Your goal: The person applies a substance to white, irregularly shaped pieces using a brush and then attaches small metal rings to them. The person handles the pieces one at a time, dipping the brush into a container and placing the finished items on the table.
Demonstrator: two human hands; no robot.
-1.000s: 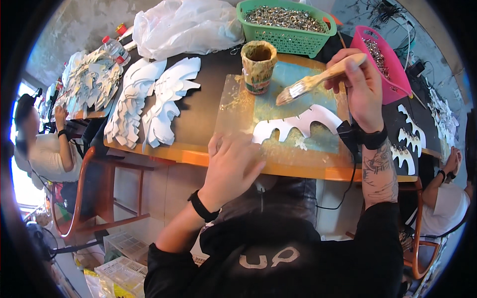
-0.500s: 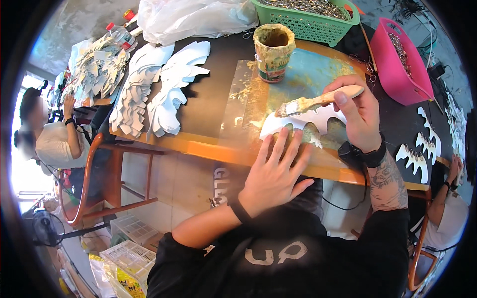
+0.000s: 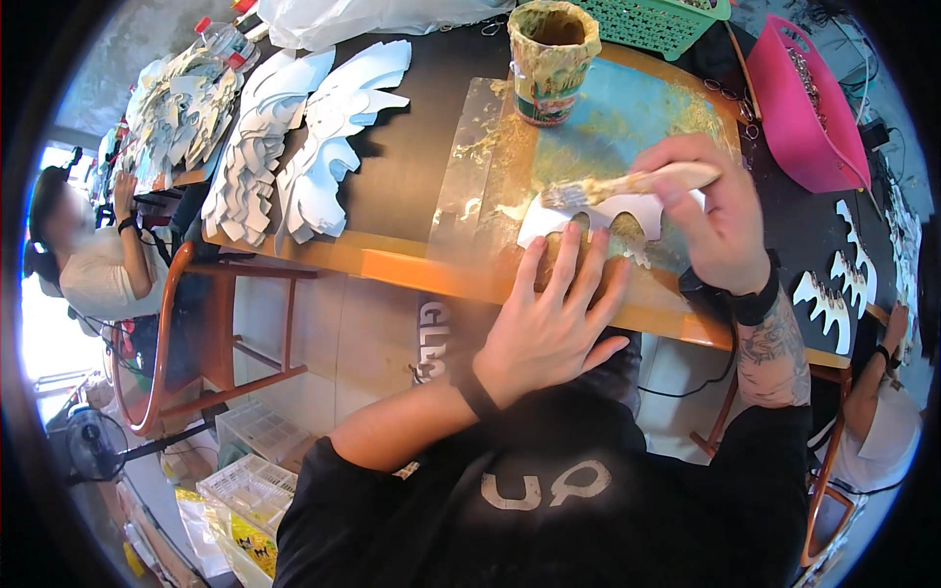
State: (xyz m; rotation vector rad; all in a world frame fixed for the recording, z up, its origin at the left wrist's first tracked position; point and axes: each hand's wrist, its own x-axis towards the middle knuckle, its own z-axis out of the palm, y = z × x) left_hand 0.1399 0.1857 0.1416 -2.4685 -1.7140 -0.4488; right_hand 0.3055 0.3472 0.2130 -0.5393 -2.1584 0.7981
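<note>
My right hand (image 3: 714, 211) is closed round the wooden handle of a glue-caked paintbrush (image 3: 619, 188). The bristles lie against, or just over, the left end of a white cut-out piece (image 3: 635, 207) with a scalloped edge. My left hand (image 3: 559, 314) lies flat with its fingers spread, fingertips on the lower edge of that piece, and grips nothing. Beneath the piece is a smeared blue board (image 3: 613, 127). A cup (image 3: 552, 83) crusted with yellowish paste stands behind the brush. Whether the bristles touch the piece is hard to tell.
Stacked white cut-outs (image 3: 338, 142) lie to the left, beside a heap of pieces (image 3: 181, 118). A green basket (image 3: 655, 24) and a pink basket (image 3: 799, 118) hold metal parts. Several toothed cut-outs (image 3: 826, 312) lie right. People sit at both sides; a chair (image 3: 201, 333) stands left.
The white piece now shows more clearly under the brush, which has shifted slightly over it. The whole view has tilted a little, moving the table upward. Both hands keep their hold.
</note>
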